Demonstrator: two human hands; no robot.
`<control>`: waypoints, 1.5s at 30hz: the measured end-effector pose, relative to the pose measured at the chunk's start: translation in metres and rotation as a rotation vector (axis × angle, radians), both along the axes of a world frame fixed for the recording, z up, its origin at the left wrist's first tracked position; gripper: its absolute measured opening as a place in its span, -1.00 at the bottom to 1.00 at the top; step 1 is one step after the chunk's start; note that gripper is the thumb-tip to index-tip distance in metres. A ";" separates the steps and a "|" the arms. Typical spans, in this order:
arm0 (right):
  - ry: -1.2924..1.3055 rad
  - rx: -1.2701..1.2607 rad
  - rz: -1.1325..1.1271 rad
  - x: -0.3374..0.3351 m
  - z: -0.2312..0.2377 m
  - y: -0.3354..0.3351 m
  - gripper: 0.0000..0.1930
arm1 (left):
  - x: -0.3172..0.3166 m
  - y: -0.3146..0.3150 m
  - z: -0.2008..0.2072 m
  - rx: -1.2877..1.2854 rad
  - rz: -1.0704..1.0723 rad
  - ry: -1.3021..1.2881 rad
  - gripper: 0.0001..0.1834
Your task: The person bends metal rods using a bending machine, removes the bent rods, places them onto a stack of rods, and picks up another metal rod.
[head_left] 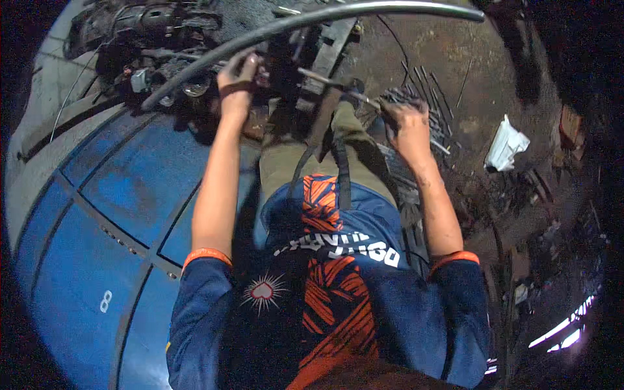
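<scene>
My left hand (235, 83) is closed, its fingers curled beside dark machine parts. What it grips, if anything, is hidden. Just beyond it, a long grey metal bar (312, 19) sweeps across the upper view; whether the hand touches it I cannot tell. My right hand (406, 123), its fingers blackened and slightly blurred, closes around the near end of a thin metal rod (318, 77). That rod slants up and left, in front of a dark upright metal piece (323, 123) between my knees.
A greasy machine assembly (153, 26) fills the upper left. Blue metal panels (97, 214) lie left of my legs. Several thin metal rods (437, 104) lie on the dirty floor by my right hand, with a crumpled white bag (506, 144) farther right.
</scene>
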State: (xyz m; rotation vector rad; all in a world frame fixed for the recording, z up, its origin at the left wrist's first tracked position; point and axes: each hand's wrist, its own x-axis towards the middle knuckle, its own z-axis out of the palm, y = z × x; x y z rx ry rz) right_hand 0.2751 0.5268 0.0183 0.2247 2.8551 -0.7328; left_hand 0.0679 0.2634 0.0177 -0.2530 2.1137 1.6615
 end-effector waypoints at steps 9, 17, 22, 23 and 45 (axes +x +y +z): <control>0.091 0.012 -0.043 -0.012 -0.018 0.014 -0.68 | -0.064 -0.040 -0.058 -0.801 -1.174 0.911 -0.84; -0.003 0.070 -0.013 -0.024 -0.036 0.016 -0.62 | -0.068 -0.040 -0.054 -0.814 -1.152 0.834 -0.82; 0.124 0.101 0.046 -0.020 -0.037 0.025 -0.53 | -0.070 -0.045 -0.055 -0.810 -1.150 0.827 -0.82; 0.164 0.090 0.037 -0.022 -0.037 0.027 -0.54 | -0.069 -0.045 -0.054 -0.805 -1.148 0.826 -0.82; 0.180 0.066 0.008 -0.026 -0.054 0.023 -0.71 | -0.068 -0.041 -0.058 -0.738 -1.121 0.814 -0.81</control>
